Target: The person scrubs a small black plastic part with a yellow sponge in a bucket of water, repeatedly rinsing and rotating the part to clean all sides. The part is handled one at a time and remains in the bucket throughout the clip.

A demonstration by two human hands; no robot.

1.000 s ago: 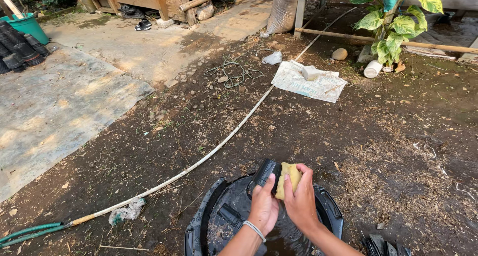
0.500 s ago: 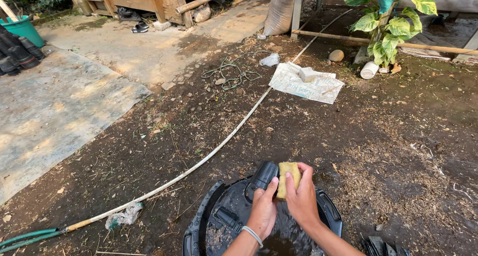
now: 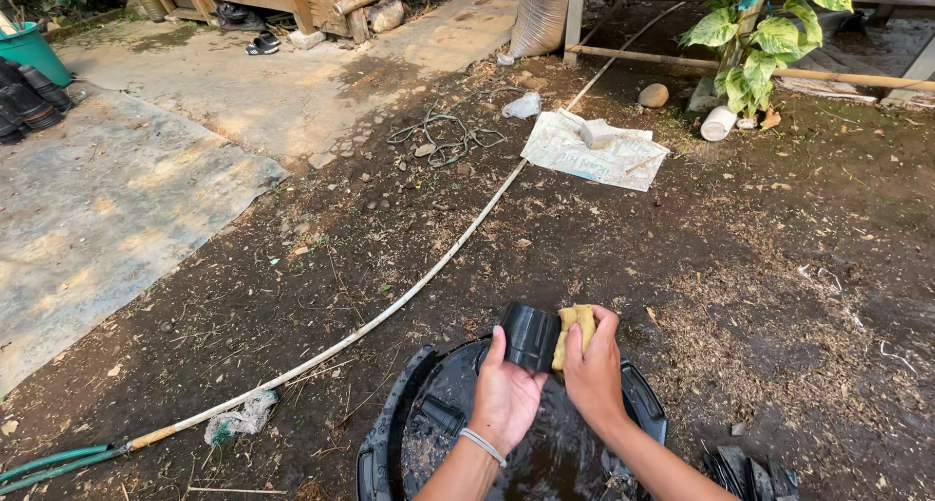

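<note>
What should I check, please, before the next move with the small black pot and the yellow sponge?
1. Left hand grips the black pot: ok.
2. Right hand presses the yellow sponge against the pot: ok.
3. Pot held above the black tub: ok.
4. Dark water in the tub: ok.
5. Pot surface clean: cannot tell.
6. Second small pot lying in the tub, apart from both hands: ok.

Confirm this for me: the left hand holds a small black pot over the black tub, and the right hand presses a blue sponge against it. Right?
Not quite: the sponge is yellow, not blue. The head view shows the left hand holding the small black pot over the black tub and the right hand pressing the sponge against it.
</note>
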